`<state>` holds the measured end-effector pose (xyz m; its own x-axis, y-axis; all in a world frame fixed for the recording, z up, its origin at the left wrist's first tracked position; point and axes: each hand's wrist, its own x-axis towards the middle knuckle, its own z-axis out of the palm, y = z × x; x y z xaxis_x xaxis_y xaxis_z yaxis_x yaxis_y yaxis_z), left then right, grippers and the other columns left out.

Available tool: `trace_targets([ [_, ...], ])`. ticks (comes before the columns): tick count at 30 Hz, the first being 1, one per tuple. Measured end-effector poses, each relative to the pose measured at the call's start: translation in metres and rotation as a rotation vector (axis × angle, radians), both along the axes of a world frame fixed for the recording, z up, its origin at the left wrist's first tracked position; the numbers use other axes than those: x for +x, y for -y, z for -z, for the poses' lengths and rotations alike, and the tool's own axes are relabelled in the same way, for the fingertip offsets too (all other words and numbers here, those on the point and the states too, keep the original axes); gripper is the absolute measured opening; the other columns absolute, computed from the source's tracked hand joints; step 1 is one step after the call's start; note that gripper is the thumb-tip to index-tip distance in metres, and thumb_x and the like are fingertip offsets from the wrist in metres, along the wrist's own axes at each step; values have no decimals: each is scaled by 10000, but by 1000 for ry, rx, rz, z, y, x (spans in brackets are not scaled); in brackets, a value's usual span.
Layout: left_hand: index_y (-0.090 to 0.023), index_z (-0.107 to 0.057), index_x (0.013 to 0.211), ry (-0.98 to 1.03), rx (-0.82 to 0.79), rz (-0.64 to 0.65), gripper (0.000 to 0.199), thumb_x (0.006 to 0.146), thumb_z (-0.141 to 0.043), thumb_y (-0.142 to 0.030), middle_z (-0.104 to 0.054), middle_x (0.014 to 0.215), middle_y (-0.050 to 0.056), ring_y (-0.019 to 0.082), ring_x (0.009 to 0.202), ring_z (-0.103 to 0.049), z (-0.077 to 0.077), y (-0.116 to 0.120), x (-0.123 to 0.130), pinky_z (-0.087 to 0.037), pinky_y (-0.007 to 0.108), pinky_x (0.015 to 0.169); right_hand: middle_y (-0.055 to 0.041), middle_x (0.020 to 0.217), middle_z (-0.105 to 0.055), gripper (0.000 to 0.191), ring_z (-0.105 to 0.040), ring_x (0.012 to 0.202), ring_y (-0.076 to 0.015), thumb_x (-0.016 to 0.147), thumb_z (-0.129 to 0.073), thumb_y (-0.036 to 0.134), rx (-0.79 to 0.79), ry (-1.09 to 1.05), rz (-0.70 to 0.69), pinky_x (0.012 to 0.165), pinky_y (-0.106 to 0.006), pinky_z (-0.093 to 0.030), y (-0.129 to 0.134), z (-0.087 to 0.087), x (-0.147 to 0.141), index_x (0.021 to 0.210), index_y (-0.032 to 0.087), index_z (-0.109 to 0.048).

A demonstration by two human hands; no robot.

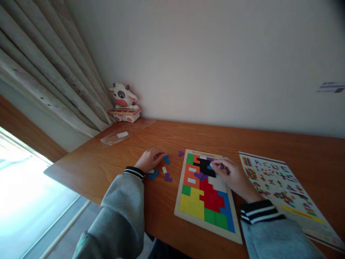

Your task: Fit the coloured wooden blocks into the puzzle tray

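Observation:
On the table stands a wooden puzzle board [178, 201], filled in large part with coloured block pieces. Over its upper right part is my right hand [229, 176], thumb and fingers pinched together, with a bit of a blue puzzle piece [209, 167] showing at the fingertips. Black pieces [205, 166] lie beneath them, and purple pieces [200, 176] sit loosely on the board nearby. To the left of the board, my left hand [151, 159] rests low with its fingers stretched loosely, the tips beside a small blue piece [167, 159]. Its palm is hidden.
Loose pieces lie left of the board: purple [168, 177], white [164, 169], blue [153, 175] and another purple one [181, 153]. A printed pattern sheet [285, 194] lies to the right. Farther back are a clear plastic bag [113, 138] and a cow toy [124, 102].

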<state>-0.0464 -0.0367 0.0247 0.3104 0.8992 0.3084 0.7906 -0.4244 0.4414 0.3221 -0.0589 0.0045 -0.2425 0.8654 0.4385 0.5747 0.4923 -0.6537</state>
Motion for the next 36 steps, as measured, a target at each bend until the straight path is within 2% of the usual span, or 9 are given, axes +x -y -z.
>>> trace_targets([
  [4, -269, -687, 1186, -68, 44, 240, 303, 970, -561, -440, -718, 1170, 39, 199, 1088, -650, -2, 31, -23, -476, 320, 989, -56, 908, -686, 244, -633, 777, -196, 937, -580, 434, 81, -10, 52, 707, -339, -511, 6, 4, 6, 991, 226, -696],
  [6, -268, -656, 1250, -82, 45, 280, 366, 933, -625, -449, -693, 1243, 48, 210, 1148, -631, 0, 47, -34, -471, 344, 1032, -56, 915, -684, 230, -636, 796, -198, 945, -569, 414, 141, -18, 101, 734, -343, -514, 12, 6, 10, 1014, 227, -682],
  [9, -261, -661, 1257, -104, 38, 292, 412, 901, -668, -467, -689, 1261, 53, 218, 1160, -631, 7, 61, -45, -489, 362, 1036, -60, 938, -684, 223, -638, 832, -205, 947, -564, 391, 221, -16, 185, 780, -358, -517, 23, 9, 16, 1055, 224, -665],
  [13, -253, -690, 1213, -102, 67, 317, 331, 949, -609, -436, -714, 1221, 53, 215, 1111, -650, 14, 61, -45, -509, 355, 993, -74, 960, -689, 243, -634, 829, -211, 944, -557, 390, 301, -28, 328, 788, -374, -517, 42, 15, 22, 1085, 215, -651],
  [17, -230, -688, 1190, -67, 89, 319, 377, 904, -662, -473, -733, 1145, 63, 215, 1034, -667, 13, 56, -40, -503, 348, 967, -93, 974, -685, 276, -621, 799, -217, 936, -553, 411, 342, -54, 455, 777, -395, -514, 61, 19, 22, 1100, 203, -630],
  [21, -218, -698, 1141, 32, 64, 244, 411, 847, -713, -505, -736, 1081, 62, 207, 997, -678, 9, 57, -33, -511, 325, 942, -103, 968, -665, 272, -610, 817, -231, 948, -525, 405, 333, -36, 468, 789, -425, -511, 78, 18, 17, 1117, 205, -601],
  [29, -182, -695, 1108, 365, 46, 334, 396, 826, -745, -456, -724, 987, 75, 169, 846, -685, 9, 57, 29, -575, 301, 809, -71, 922, -672, 204, -638, 815, -229, 949, -531, 370, 326, 48, 341, 781, -412, -542, 89, 12, 0, 1085, 236, -604],
  [32, -164, -707, 1092, 532, -59, 347, 428, 789, -779, -458, -734, 935, 69, 166, 798, -700, 9, 53, 62, -585, 280, 745, -61, 946, -683, 205, -656, 844, -216, 946, -545, 329, 297, 80, 247, 800, -385, -558, 82, 11, -9, 1122, 246, -608],
  [36, -129, -702, 1029, 831, -282, 367, 446, 752, -812, -461, -742, 919, 87, 168, 775, -699, 13, 43, 102, -586, 281, 714, -75, 1082, -664, 364, -652, 880, -202, 942, -582, 312, 215, 98, 92, 819, -383, -570, 67, 2, -25, 1302, 267, -549],
])
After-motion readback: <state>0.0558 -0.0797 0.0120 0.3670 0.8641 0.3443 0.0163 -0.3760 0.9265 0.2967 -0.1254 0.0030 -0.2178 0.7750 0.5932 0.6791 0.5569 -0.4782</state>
